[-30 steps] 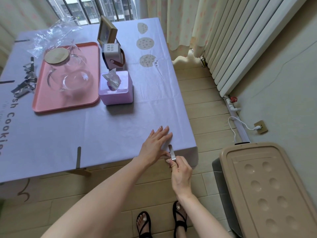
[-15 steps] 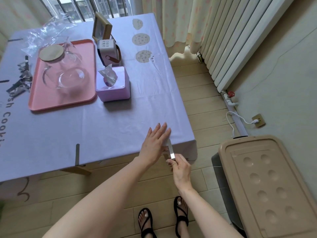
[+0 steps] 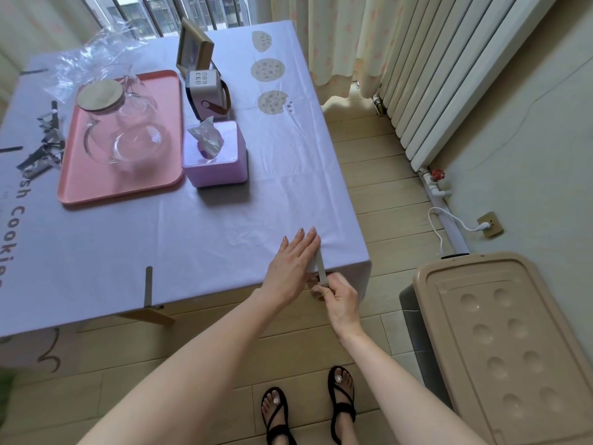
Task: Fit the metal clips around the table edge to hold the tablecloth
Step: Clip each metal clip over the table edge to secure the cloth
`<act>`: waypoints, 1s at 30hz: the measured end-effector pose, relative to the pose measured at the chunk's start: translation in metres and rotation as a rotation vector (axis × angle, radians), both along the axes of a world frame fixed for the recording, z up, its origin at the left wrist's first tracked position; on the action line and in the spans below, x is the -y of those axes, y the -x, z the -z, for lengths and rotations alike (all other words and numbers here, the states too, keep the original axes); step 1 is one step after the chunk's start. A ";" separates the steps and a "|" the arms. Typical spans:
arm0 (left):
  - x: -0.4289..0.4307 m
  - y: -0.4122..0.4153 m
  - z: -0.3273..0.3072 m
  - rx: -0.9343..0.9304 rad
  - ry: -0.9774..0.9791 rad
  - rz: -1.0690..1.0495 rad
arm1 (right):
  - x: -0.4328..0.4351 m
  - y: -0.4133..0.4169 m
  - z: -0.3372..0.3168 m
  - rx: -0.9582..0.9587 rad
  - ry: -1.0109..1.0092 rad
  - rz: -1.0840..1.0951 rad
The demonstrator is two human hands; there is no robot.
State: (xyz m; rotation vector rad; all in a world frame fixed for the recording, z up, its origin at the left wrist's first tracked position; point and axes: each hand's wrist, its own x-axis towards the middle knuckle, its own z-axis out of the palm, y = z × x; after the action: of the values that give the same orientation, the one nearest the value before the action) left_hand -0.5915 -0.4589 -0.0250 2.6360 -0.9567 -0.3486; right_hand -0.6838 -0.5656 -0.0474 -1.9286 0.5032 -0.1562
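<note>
left hand: left hand (image 3: 293, 261) lies flat, fingers together and stretched out, palm down on the lilac printed tablecloth (image 3: 199, 226) at the near table edge, just left of the clip
right hand: right hand (image 3: 340, 295) sits below the table edge, thumb and fingers pinched closed on the lower end of the flat silver metal clip (image 3: 320, 268)
change vs earlier: clip strip reaches further onto the tabletop than 0.5 s ago; left hand has slid forward with it; right hand is closer under the edge; view shifted slightly
clip look: thin straight steel strip, pale grey, upper arm lying on the cloth and touching the left hand's outer finger; lower part hidden by the right hand
clip place: on the near table edge, close to the near right corner of the tablecloth
fitted clip: second grey metal clip (image 3: 148, 285) already over the same near edge, well left of the left hand
spare clips: loose pile of silver clips (image 3: 45, 146) on the cloth, far left of the left hand
tissue box: lilac square tissue box (image 3: 215, 155) beyond the left hand, mid-table
tray: pink rectangular tray (image 3: 80, 184) left of the tissue box, carrying a clear glass jug with wooden lid (image 3: 118, 126)
floor: beige plastic bin lid (image 3: 500, 342) right of the right hand
</note>
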 end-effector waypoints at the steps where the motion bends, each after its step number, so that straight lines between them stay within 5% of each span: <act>1: 0.000 0.000 -0.001 -0.004 -0.003 0.000 | 0.001 0.000 0.001 -0.006 0.002 -0.005; 21: 0.004 0.010 -0.005 0.029 -0.110 0.007 | 0.004 0.000 0.009 0.061 0.085 -0.072; 30: 0.002 0.010 -0.007 -0.003 -0.157 0.032 | 0.011 -0.007 -0.004 -0.094 -0.293 0.005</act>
State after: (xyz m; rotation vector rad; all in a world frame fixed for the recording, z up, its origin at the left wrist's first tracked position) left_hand -0.6011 -0.4606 -0.0178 2.7624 -1.0097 -0.4521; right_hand -0.6765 -0.5763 -0.0437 -1.6534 0.5611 0.0053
